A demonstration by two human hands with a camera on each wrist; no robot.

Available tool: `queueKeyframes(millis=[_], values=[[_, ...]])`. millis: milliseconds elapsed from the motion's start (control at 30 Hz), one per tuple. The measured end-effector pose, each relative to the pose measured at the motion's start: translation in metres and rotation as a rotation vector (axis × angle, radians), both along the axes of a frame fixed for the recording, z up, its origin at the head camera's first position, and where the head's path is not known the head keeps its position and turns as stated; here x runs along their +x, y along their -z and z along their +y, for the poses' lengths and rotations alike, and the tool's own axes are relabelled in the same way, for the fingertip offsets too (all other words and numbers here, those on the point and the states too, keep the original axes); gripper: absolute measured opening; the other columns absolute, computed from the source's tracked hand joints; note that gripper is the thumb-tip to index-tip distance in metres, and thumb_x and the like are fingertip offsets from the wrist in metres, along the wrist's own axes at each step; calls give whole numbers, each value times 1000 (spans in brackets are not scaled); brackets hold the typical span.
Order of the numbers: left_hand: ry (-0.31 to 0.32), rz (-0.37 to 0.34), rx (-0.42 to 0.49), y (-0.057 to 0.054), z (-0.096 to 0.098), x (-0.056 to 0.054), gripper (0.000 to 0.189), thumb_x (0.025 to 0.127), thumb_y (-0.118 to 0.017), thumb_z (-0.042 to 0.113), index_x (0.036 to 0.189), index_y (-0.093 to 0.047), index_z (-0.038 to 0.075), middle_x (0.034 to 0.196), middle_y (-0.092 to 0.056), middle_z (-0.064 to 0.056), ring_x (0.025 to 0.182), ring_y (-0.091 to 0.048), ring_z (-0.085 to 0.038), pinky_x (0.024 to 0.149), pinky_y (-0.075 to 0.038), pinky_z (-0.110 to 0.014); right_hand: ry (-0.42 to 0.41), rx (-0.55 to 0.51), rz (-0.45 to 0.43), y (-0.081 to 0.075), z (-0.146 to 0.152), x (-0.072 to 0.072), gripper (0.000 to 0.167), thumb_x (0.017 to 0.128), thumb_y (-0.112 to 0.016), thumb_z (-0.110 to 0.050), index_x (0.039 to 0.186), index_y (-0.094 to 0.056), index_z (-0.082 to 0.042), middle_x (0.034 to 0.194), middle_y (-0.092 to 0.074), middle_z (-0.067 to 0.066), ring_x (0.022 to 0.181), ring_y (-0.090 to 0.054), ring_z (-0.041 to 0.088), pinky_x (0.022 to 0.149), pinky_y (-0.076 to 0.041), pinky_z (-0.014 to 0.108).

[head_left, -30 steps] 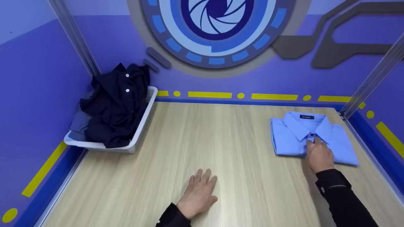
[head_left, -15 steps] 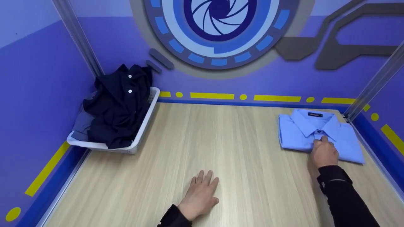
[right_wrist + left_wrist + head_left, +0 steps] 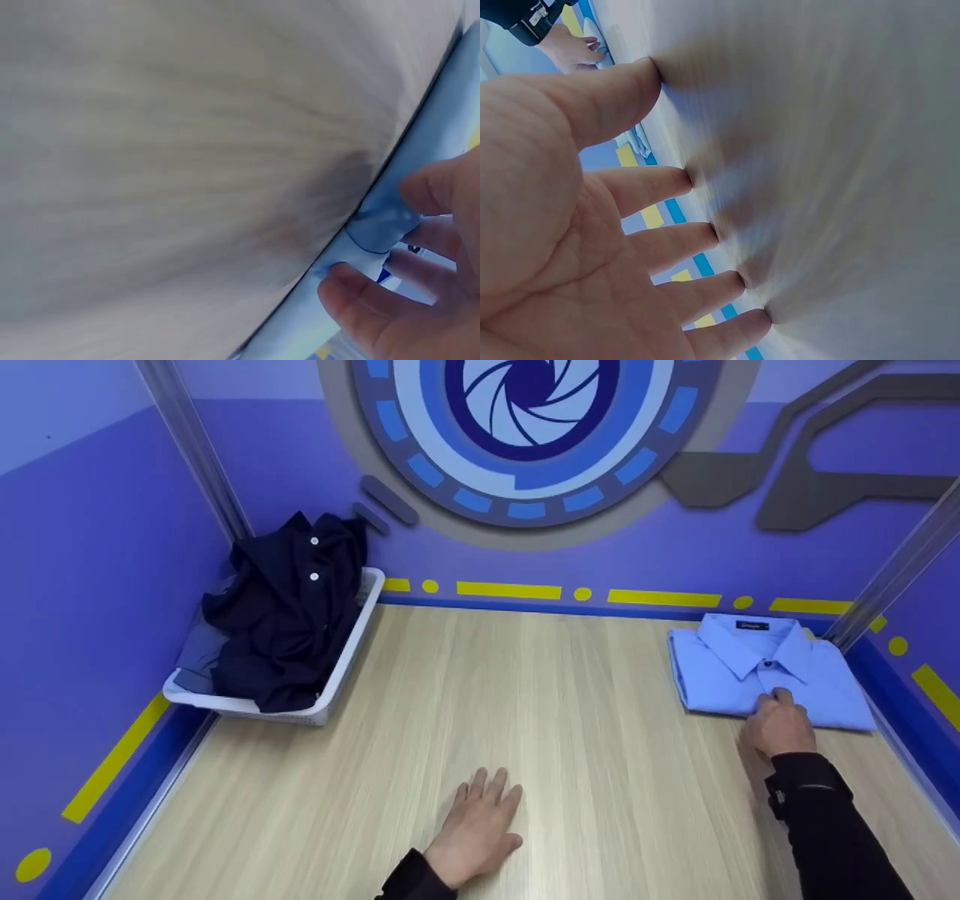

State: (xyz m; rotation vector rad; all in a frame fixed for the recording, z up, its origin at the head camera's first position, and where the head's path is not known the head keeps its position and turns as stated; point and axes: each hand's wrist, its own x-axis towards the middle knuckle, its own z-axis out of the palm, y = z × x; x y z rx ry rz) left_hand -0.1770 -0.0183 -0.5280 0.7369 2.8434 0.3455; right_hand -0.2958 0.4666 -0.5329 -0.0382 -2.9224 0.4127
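Note:
A folded light-blue collared shirt (image 3: 754,679) lies at the back right of the wooden table, collar toward the back wall. My right hand (image 3: 781,726) grips it at the middle of its near fold, below the collar button. In the right wrist view its fingers (image 3: 352,296) are bent against the blue cloth, which bunches slightly between them. My left hand (image 3: 476,829) rests near the table's front middle, fingers spread, holding nothing. The left wrist view shows its fingertips (image 3: 727,232) touching the tabletop.
A white basket (image 3: 330,694) at the back left holds a crumpled dark navy buttoned garment (image 3: 281,615) and a greyish cloth (image 3: 201,652). Blue walls with yellow dashes enclose the table (image 3: 510,690) at the back and sides. Metal posts stand at both back corners.
The shirt has shifted back toward the wall and right, with my right hand moving along on it, and lies straighter. The left hand has stayed put; the head view has drifted slightly.

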Motion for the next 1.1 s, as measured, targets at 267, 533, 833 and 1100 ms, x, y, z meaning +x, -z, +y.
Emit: queueKeyframes(millis=[267,533,833,1100], values=[[-5,-8,-16,1,2,-2,65,96,-70,36,151,-52,9,162,-38,-20,150,-32,-44,117,-33,-60,-1,-9,-87,2,-2,5,57,89,-47,-4,131,-36,33,143,-22,55,108,-45,75,88,-44,76],[-10,-16,-33,2,3,-5,65,96,-70,38,152,-51,9,162,-38,-19,150,-32,-43,117,-33,-59,25,-41,-65,8,-12,11,58,93,-49,-5,138,-32,29,146,-18,54,105,-43,78,83,-44,76],[1,-11,3,-2,-2,-22,58,95,-72,32,147,-57,11,157,-46,-17,145,-41,-42,112,-39,-59,3,-69,15,-1,-47,8,55,95,-53,-8,140,-41,22,145,-33,47,121,-41,71,89,-41,78],[-53,-4,-68,-36,-17,-53,57,99,-68,31,149,-53,9,153,-51,-17,137,-51,-38,111,-43,-55,-126,-75,287,-20,-94,0,46,91,-66,-1,132,-56,18,134,-55,41,119,-53,62,95,-43,72]])
